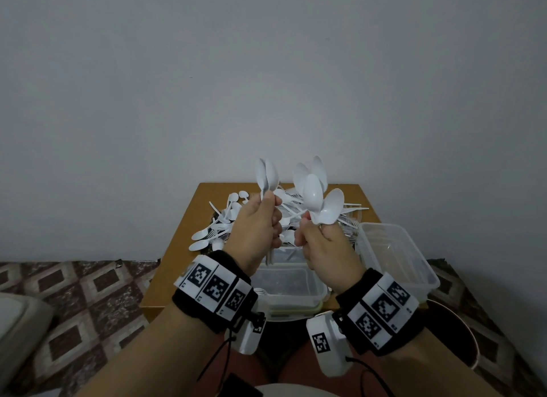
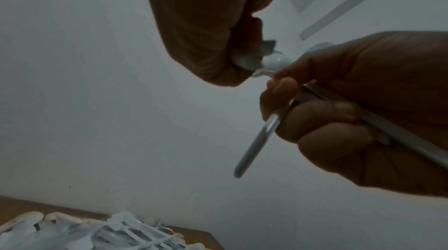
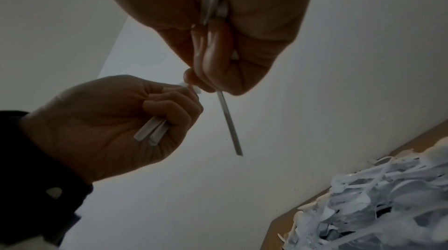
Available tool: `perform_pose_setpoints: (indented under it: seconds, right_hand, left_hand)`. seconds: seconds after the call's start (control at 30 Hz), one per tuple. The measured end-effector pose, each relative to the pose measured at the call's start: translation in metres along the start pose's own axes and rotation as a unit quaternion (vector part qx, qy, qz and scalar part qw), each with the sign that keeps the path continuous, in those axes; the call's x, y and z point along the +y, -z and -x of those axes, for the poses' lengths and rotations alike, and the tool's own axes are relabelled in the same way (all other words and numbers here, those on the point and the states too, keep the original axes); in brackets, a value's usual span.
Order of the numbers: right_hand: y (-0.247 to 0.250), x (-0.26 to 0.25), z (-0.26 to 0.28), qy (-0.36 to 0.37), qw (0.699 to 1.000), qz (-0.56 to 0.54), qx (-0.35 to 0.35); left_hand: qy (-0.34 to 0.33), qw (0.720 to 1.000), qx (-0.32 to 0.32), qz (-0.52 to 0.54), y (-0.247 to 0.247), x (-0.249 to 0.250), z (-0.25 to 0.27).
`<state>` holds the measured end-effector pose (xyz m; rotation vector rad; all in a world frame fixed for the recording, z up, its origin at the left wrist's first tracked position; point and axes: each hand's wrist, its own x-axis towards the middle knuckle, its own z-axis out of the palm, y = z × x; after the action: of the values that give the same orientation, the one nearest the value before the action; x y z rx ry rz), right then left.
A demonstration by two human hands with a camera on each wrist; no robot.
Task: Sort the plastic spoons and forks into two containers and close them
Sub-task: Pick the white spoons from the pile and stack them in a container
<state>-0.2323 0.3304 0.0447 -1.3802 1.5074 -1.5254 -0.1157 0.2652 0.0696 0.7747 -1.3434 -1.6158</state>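
Both hands are raised above the wooden table (image 1: 189,242), close together. My left hand (image 1: 265,219) grips two white plastic spoons (image 1: 268,174) by the handles, bowls up. Its fist shows in the left wrist view (image 2: 208,47) and in the right wrist view (image 3: 160,112), where two handle ends (image 3: 151,134) stick out below. My right hand (image 1: 313,237) holds a fan of several spoons (image 1: 318,192), bowls up; one handle (image 3: 230,125) hangs down from it. A mixed pile of white spoons and forks (image 1: 220,222) lies on the table behind the hands.
A clear open plastic container (image 1: 293,290) stands at the table's near edge under my hands. A second clear container (image 1: 414,266) stands at the right, overhanging the table's edge. A patterned floor lies on both sides. The grey wall stands right behind the table.
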Motion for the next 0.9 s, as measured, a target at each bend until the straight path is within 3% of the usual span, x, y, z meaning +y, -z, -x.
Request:
perform_pose_setpoints:
  seconds: [0.43,0.6,0.9]
  right_hand:
    - [-0.002,0.004,0.002,0.008,0.998,0.048,0.037]
    - [-0.001,0.005,0.002,0.025,0.996,0.033,0.079]
    - [-0.005,0.006,0.001,0.052,0.996,-0.005,0.075]
  left_hand:
    - [-0.027,0.996,-0.003,-0.087,0.000,-0.007,0.000]
    - [-0.014,0.999,-0.019,-0.028,0.000,-0.008,0.002]
    - [0.036,0.999,-0.016,0.010,-0.006,-0.005,0.004]
